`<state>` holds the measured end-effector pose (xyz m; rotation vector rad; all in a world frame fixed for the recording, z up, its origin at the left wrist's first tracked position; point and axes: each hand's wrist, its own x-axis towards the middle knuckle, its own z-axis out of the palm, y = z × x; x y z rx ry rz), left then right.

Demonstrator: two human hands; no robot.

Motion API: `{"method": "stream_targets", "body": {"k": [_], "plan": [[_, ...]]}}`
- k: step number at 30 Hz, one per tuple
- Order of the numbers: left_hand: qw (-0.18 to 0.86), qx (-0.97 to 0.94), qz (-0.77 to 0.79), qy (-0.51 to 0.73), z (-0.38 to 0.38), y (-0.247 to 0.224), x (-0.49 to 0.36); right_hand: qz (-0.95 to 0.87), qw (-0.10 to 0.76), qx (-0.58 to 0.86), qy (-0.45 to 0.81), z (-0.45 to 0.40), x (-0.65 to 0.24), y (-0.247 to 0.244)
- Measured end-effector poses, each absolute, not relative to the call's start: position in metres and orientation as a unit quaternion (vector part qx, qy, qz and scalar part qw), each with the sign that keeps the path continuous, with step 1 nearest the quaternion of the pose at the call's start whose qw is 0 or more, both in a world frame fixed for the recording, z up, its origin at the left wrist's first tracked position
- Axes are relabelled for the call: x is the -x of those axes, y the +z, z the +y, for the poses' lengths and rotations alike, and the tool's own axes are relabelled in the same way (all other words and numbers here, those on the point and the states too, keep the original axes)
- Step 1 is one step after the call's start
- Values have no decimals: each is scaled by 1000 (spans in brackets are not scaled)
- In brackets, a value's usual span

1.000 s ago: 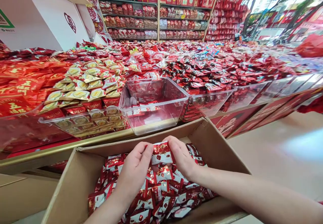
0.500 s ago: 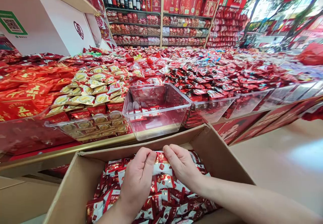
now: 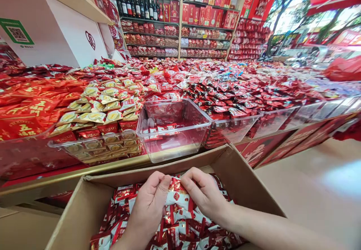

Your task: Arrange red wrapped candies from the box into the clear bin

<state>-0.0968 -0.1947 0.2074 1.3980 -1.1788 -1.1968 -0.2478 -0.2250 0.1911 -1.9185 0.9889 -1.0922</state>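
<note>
Between my two hands is a small red and white wrapped candy packet [image 3: 178, 196], pinched at both its ends. My left hand [image 3: 150, 201] grips its left end between thumb and curled fingers. On the other end, my right hand [image 3: 204, 195] is closed the same way. Both hands are over an open cardboard box [image 3: 248, 178], which holds a heap of similar red and white packets [image 3: 187, 225]. Just beyond the box stands a clear plastic bin [image 3: 172, 144] with a few red and white packets at its bottom.
Gold durian packets [image 3: 97, 107] fill a bin at the left, beside large red packets [image 3: 31, 111]. Dark red packets [image 3: 225, 96] are heaped at the right. A gold-coloured ledge [image 3: 64, 178] runs behind the box. Shelves with wine bottles [image 3: 138, 7] stand at the back.
The packet is now tilted, its right end lower, and more of its printed face shows. My right hand has shifted slightly. The whole view has moved a little, with the scene sitting lower.
</note>
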Motion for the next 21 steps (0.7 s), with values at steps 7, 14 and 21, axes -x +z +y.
{"method": "stream_targets", "body": {"k": [7, 14, 21], "plan": [[401, -589, -404, -573, -191, 221, 86, 69, -89, 951, -288, -222, 270, 228], [464, -537, -361, -605, -190, 233, 77, 212, -192, 908, -306, -263, 261, 319], [400, -546, -401, -617, -191, 219, 77, 316, -130, 939, 42, -394, 208, 330]]}}
